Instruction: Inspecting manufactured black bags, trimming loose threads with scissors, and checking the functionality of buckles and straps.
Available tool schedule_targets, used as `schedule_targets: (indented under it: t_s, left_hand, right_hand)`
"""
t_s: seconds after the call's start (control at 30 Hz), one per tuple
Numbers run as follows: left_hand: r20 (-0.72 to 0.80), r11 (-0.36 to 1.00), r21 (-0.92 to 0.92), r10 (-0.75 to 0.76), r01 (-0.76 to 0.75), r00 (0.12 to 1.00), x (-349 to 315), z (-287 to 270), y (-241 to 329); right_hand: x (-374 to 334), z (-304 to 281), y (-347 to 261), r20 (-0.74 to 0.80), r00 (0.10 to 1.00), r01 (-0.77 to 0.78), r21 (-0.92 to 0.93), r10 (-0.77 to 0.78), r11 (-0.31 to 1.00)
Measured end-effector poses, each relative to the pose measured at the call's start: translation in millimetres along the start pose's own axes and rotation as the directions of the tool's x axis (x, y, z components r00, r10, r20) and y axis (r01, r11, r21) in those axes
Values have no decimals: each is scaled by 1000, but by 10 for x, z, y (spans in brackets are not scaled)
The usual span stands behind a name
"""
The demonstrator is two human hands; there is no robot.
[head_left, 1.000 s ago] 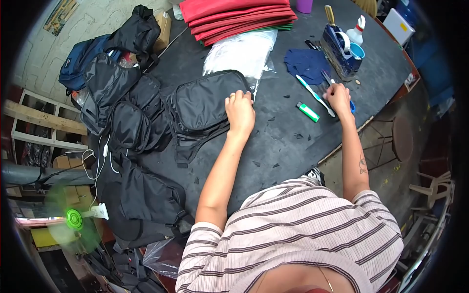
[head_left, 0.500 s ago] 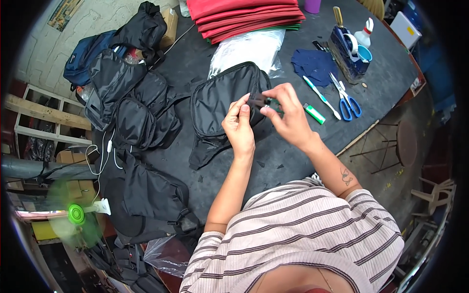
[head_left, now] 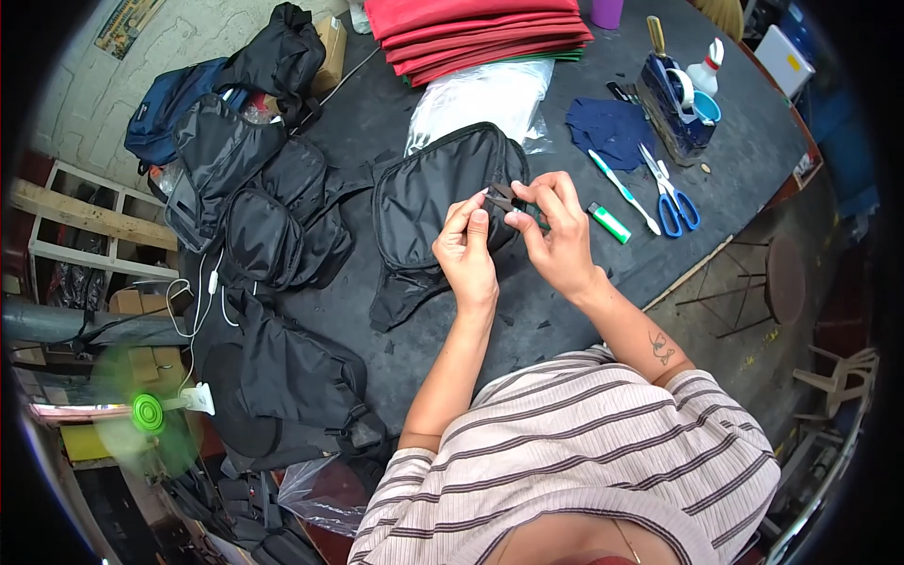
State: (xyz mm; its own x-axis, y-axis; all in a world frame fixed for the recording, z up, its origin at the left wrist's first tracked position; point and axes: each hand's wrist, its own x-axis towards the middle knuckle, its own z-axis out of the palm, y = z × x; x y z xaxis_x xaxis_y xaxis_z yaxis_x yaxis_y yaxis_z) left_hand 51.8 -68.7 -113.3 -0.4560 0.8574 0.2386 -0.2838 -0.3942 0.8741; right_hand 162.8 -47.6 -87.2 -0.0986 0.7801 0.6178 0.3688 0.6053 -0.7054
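Note:
Above the right side of a black zippered bag point(head_left: 438, 198), my two hands meet at a small dark piece point(head_left: 502, 197), which looks like a bit of strap or fabric. My left hand point(head_left: 468, 247) pinches its left end between thumb and fingertips. From the other side, my right hand point(head_left: 557, 226) grips it with curled fingers. What else may lie inside the right fingers is hidden, and the piece is too small to tell its exact kind. The bag lies flat on the dark table, its strap end point(head_left: 397, 301) toward me.
Blue-handled scissors point(head_left: 670, 202), a toothbrush point(head_left: 621, 191) and a green lighter point(head_left: 610, 224) lie to the right. Beyond are a navy cloth point(head_left: 607, 130), a tape dispenser point(head_left: 676, 108) and folded red fabric point(head_left: 480, 38). More black bags point(head_left: 259, 235) crowd the left. A fan point(head_left: 148, 411) spins lower left.
Both hands stay at the small dark piece, with my right fingers slightly shifted and more of the piece showing between the hands. The whole view has moved slightly; the bag stays put.

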Motion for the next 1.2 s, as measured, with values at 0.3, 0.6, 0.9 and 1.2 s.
schedule_targets:
  t_s: [0.3,0.6,0.9,1.2]
  left_hand:
    - [25,993,119,7,-10,1000,-35,-21,-24]
    - [457,509,644,341,-570,821,-324,-39,-414]
    - [567,303,612,475,-730,673,-331,-167,-639]
    - [565,291,642,446,-709,694,-295,-171,-668]
  right_hand:
    - [-106,-78,73,144,989,-35,134,16,990]
    - [-149,-123,793,322,825,-540,209,464,815]
    - [-284,-205,794,543,581,-804,498,606,324]
    - [-482,-404,377,276,942,-78,-368,189,926]
